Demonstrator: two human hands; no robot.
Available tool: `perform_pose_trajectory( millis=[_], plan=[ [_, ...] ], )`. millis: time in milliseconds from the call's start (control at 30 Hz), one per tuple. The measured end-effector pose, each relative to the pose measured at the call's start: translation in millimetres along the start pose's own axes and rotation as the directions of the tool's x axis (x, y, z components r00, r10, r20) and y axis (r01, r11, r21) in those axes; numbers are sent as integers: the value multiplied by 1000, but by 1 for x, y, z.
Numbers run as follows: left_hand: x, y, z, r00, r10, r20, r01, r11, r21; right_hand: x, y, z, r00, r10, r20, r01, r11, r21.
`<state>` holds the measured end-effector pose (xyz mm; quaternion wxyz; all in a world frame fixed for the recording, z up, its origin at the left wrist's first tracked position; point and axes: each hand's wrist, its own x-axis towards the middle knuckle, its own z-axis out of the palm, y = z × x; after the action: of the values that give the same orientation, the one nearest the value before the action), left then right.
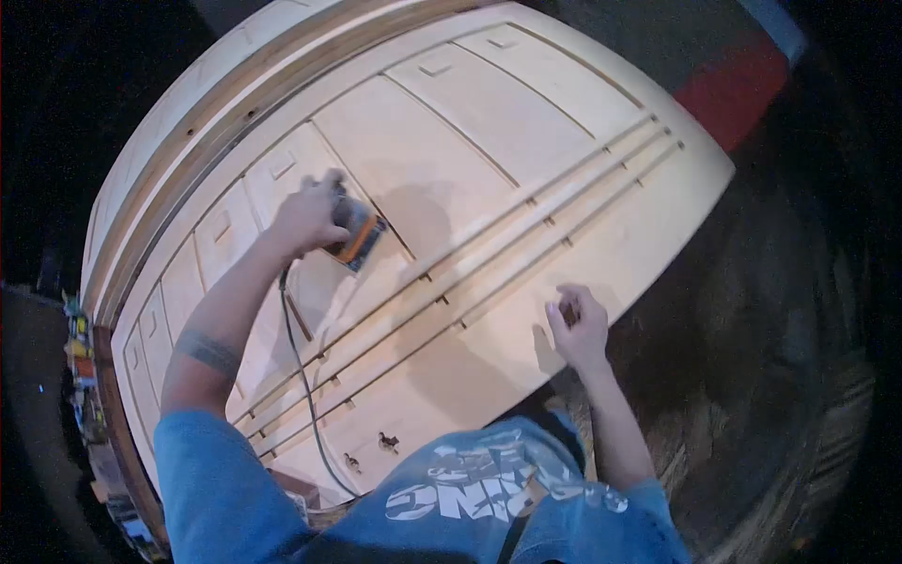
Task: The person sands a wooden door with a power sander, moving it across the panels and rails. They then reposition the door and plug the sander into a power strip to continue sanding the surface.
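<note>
A handheld electric sander [361,237], grey with an orange band, rests on a large pale wooden panel [423,122]. My left hand [310,216] wraps around its top, thumb on the near side. From beneath that hand a dark power cord [303,376] runs down across the panel toward my body. Over the panel's near right edge is my right hand [581,327], fingers loosely bent and thumb apart, with nothing visible in it. The sander's underside is hidden.
Three long parallel grooves [489,268] cross the panel, with thinner cut lines and small recesses beyond them. Two small cutouts [387,442] lie near my shirt. A wooden beam [225,103] borders the far side. Colourful items [83,362] stand at far left.
</note>
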<state>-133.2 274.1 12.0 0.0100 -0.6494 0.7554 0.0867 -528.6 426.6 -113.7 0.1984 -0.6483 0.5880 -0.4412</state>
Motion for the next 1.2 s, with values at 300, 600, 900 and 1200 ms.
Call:
perform_pose_trajectory(
  millis=[300,600,900,1200],
  plan=[
    [-34,-64,0,992,-99,-73,95,994,-63,2,-9,-2,996,68,64,-66,997,-38],
    [-41,-84,-2,949,-296,-107,291,955,-61,5,-5,-2,993,60,101,-51,995,-87],
    [-35,-90,2,932,-336,-134,331,942,-55,1,-7,-4,997,30,77,-31,999,9],
    [-38,-84,8,870,-478,-117,470,878,-94,8,1,-13,971,-128,203,115,990,77]
  ],
)
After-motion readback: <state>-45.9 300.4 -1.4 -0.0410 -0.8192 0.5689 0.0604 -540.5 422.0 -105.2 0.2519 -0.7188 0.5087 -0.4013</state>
